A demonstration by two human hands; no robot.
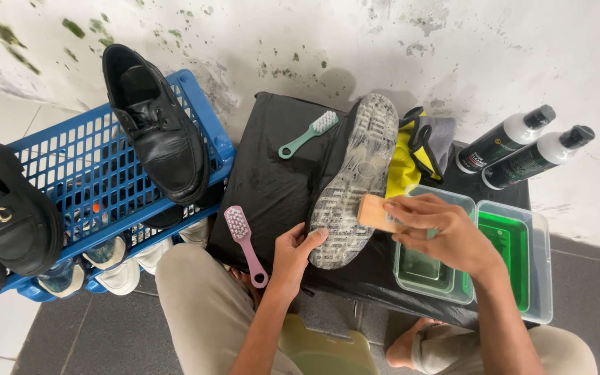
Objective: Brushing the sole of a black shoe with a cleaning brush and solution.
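At the far left a black shoe with a gold buckle (pixel 5 222) sits on the edge of a blue crate (pixel 71 167). Another black shoe (pixel 154 125) lies on the crate's top right part, its toe hanging over the rim. White shoes (pixel 123 274) peek out under the crate.

Next comes a black sheet (pixel 272 173) over a low table. A pink brush (pixel 243 239) lies near its left edge, and a green brush (pixel 307 135) lies higher up with bare sheet around it.

The left hand (pixel 296 253) holds the heel end of an upside-down shoe (pixel 355 177), thumb on the grey sole. The shoe runs up toward the wall.

The right hand (pixel 446 232) grips a wooden brush (pixel 376 212), pressed on the sole's right edge.

Under that hand are two clear tubs (pixel 522 243) side by side, the right one holding green liquid, right at the table's front edge. A yellow cloth (pixel 404 163) lies behind them. Two bottles (pixel 529 146) lean by the wall, far right.
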